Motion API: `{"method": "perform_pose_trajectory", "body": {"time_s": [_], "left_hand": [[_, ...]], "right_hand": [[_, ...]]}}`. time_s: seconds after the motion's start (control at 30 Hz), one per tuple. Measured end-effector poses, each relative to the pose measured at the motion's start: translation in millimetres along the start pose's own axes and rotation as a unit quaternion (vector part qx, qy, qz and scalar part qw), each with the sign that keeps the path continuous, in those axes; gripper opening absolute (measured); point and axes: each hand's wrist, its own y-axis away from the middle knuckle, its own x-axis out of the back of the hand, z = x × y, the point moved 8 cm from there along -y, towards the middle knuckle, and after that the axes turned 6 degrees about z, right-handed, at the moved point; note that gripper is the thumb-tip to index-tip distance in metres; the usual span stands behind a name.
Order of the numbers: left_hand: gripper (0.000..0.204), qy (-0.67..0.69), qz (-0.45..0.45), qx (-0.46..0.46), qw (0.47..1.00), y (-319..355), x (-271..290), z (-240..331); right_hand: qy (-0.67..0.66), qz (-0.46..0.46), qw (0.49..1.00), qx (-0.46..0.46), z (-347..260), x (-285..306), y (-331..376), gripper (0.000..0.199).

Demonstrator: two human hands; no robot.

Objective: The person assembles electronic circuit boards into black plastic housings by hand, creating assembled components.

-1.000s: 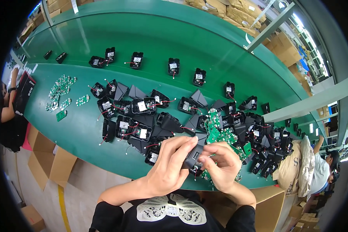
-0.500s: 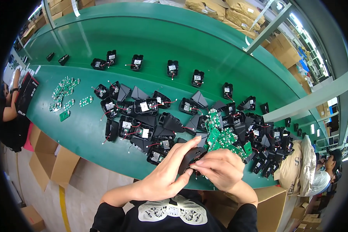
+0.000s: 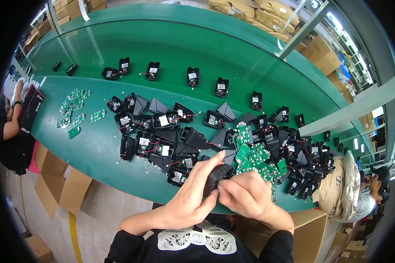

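Observation:
My left hand (image 3: 189, 193) is wrapped round a black plastic housing (image 3: 213, 177), holding it tilted above the table's near edge. The fingertips of my right hand (image 3: 246, 192) are pinched together against the housing's open side; whatever lies between them is hidden. Just beyond my hands is a pile of green circuit boards (image 3: 255, 158). Several black housings with red wires and silver-white parts lie to the left of it, among them an open housing (image 3: 166, 120). More of them form a heap (image 3: 314, 153) to the right.
Single housings (image 3: 192, 76) stand spaced along the green belt (image 3: 131, 37) at the far side. Loose circuit boards (image 3: 74, 100) lie at the left. Cardboard boxes (image 3: 74, 190) stand below the table. Co-workers sit at both ends; a metal post (image 3: 355, 107) slants in from the right.
My right fingers have moved in closer against the housing, and the red wire seen at them before is now hidden. The housings on the far belt have shifted slightly left.

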Motion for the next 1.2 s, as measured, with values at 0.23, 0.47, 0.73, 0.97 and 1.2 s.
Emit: {"method": "perform_pose_trajectory", "body": {"time_s": [0.23, 0.47, 0.73, 0.97, 1.2], "left_hand": [[0.065, 0.002, 0.035, -0.023, 0.999, 1.4, 2.9, -4.4], [0.066, -0.11, 0.043, -0.14, 0.983, 1.8, 0.6, 9.3], [0.068, -0.013, 0.038, -0.019, 0.999, 9.2, -3.3, -20.4], [0.067, 0.263, 0.007, 0.145, 0.954, 0.8, -6.7, -36.0], [0.069, 0.103, -0.019, 0.113, 0.988, 0.0, -22.7, -31.8]], "right_hand": [[-0.144, -0.034, 0.978, -0.144, 18.2, 2.8, -8.2, 0.02], [-0.506, -0.067, 0.639, -0.575, 48.6, -35.4, 31.9, 0.018], [-0.516, -0.15, 0.617, -0.575, 52.0, -57.8, 45.5, 0.021], [-0.195, -0.062, 0.948, -0.243, 41.6, -5.4, 15.7, 0.022], [0.019, -0.064, 0.996, -0.065, 18.9, 12.9, 14.5, 0.031]]}}
